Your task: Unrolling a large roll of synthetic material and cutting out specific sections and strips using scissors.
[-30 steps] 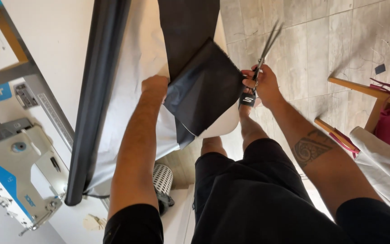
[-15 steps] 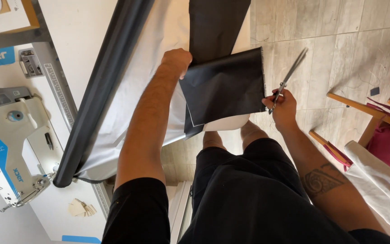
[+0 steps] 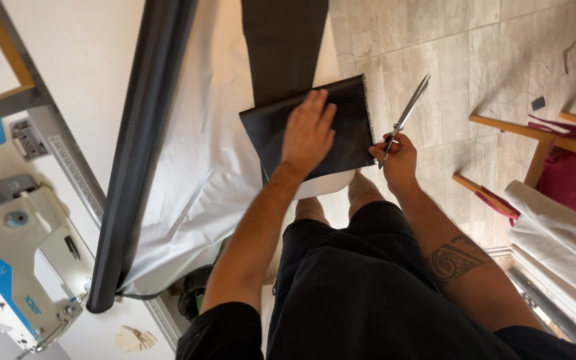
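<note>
- Over the white counter [image 3: 88, 60] edge: left hand [image 3: 308, 130] pressed flat, fingers spread, on folded black cloth [image 3: 351, 127].
- Right hand [image 3: 398, 157] clamped on scissors [image 3: 408, 113], beside cloth.
- Below: pale tiled floor [image 3: 475, 60]; sewing machine [image 3: 15, 247] at left.

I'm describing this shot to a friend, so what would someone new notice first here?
First, the left hand pressed flat on a folded black cloth at centre, over a white sheet. Just right of it, the right hand holds long scissors pointing up, over the tiled floor. At far left stands a white and blue sewing machine, beside a dark fabric roll.
</note>
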